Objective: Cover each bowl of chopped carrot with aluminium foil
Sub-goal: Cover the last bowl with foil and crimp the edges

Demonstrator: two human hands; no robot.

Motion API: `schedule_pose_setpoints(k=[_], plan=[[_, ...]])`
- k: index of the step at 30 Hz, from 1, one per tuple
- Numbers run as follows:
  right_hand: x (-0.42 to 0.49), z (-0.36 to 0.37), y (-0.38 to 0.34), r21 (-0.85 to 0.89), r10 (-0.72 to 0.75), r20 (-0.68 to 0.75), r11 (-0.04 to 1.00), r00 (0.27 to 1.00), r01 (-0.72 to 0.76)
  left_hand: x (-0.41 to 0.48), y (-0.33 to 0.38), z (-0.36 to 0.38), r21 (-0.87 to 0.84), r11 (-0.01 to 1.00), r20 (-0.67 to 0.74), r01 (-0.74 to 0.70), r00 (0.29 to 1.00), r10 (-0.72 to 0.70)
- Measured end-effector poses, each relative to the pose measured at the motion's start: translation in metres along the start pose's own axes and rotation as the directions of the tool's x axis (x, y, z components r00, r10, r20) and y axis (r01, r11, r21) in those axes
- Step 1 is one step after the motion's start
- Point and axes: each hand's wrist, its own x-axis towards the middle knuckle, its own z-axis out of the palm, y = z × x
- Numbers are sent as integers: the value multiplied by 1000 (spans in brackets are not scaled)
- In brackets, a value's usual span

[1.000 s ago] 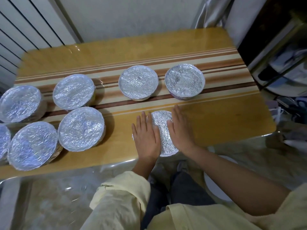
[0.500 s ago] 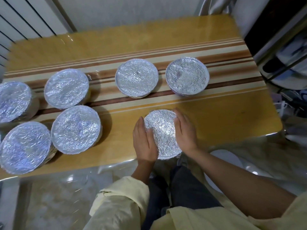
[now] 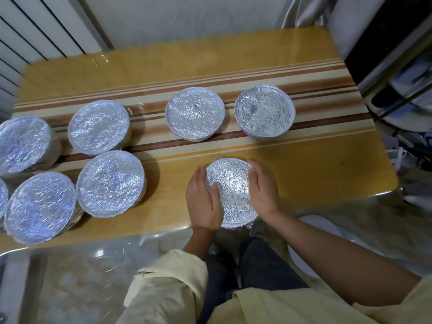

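- Fingers (image 3: 198,175) of my left hand (image 3: 203,202) lie pressed together and curve round the left side of the bowl (image 3: 230,190), with the thumb resting on its foil top. My right hand (image 3: 263,190) mirrors this on the right side, fingers close together and curled over the rim.
- Head view: the bowl sits between my hands, near the front edge of the worktop (image 3: 304,174), right in front of me. Its foil (image 3: 233,206) already spans the whole mouth, and I cannot see the carrot beneath.
- Head view: the other covered bowls (image 3: 195,113) stand further back and off to my left, well apart from this one.
- I judge the foil thin and soft. It should stay where I press it but tear if I drag a nail, and its crinkled skin should not slip.
- The middle of the foil likely has nothing firm under it, so I would not lean there.
- My best hold is on opposite sides just under the rim, where the bowl wall backs the foil.
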Motion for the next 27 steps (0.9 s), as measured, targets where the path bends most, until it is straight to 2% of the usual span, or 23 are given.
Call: schedule_pose_setpoints(k=[3, 5, 7, 10, 12, 24, 27], plan=[[1, -7, 4, -27, 30, -47, 999, 998, -31, 1, 4, -6, 78, 997, -57, -8, 998, 12], [7, -13, 5, -64, -13, -28, 998, 1000, 11, 1, 7, -8, 83, 997, -83, 9, 997, -2], [19, -18, 3, -76, -123, 84, 989, 989, 129, 1, 11, -6, 74, 997, -74, 13, 997, -8], [37, -17, 0, -63, -266, 301, 953, 916, 297, 1, 13, -1, 97, 995, -5, -23, 1000, 24], [39, -14, 1, -63, -301, 356, 937, 885, 344, 1, 11, 1, 117, 992, 21, -39, 999, 37], [35, -12, 1, -51, -307, 274, 942, 911, 333, 4, 3, 3, 107, 992, 16, -72, 997, 71], [33, -11, 2, -21, -268, 251, 959, 930, 283, 6, 4, 2, 112, 990, 24, -88, 996, 86]])
